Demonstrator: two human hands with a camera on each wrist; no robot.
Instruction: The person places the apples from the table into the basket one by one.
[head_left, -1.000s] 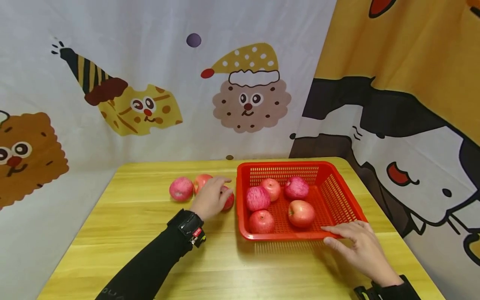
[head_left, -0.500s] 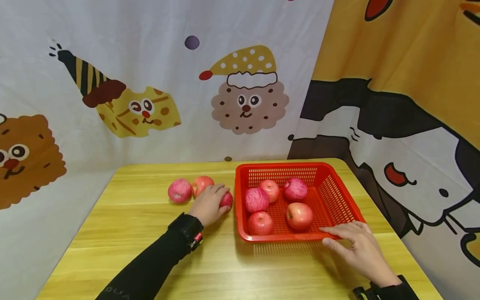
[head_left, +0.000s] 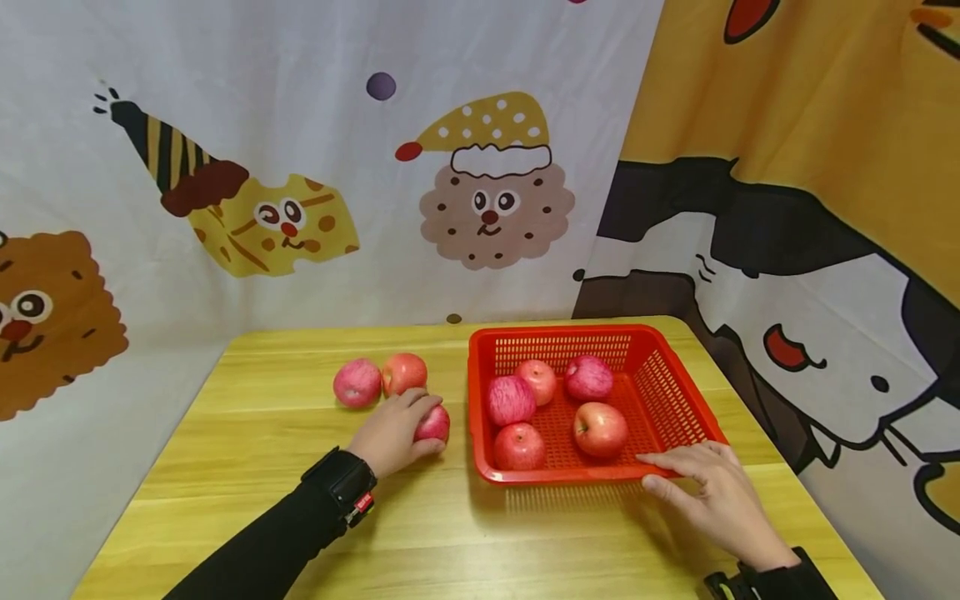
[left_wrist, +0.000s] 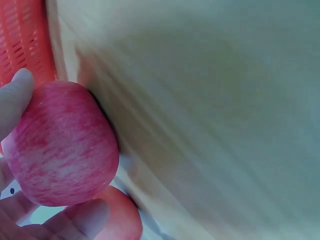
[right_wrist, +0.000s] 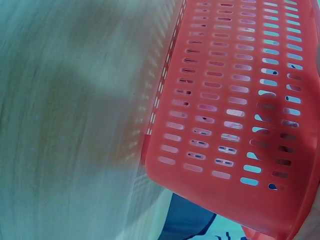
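My left hand (head_left: 390, 433) holds a pinkish-red apple (head_left: 432, 423) on the table, left of the basket. In the left wrist view the thumb (left_wrist: 15, 102) lies on one side of this apple (left_wrist: 62, 145) and the fingers on the other. Two more apples stand just behind the hand: a pink one (head_left: 357, 383) and an orange-red one (head_left: 405, 372). My right hand (head_left: 712, 492) rests on the front right rim of the red plastic basket (head_left: 570, 476), its fingers extended. Little of that hand shows in the right wrist view.
Several apples sit in the basket, among them a striped pink one (head_left: 512, 401) and a yellowish-red one (head_left: 600, 429). The basket stands on a wood-grain table (head_left: 247, 450). A cartoon-printed curtain (head_left: 390, 208) hangs behind the table's back edge.
My left hand has closed round the apple beside the basket and moved it left and toward the table's front. My right hand stays at the basket rim. The view has shifted slightly.
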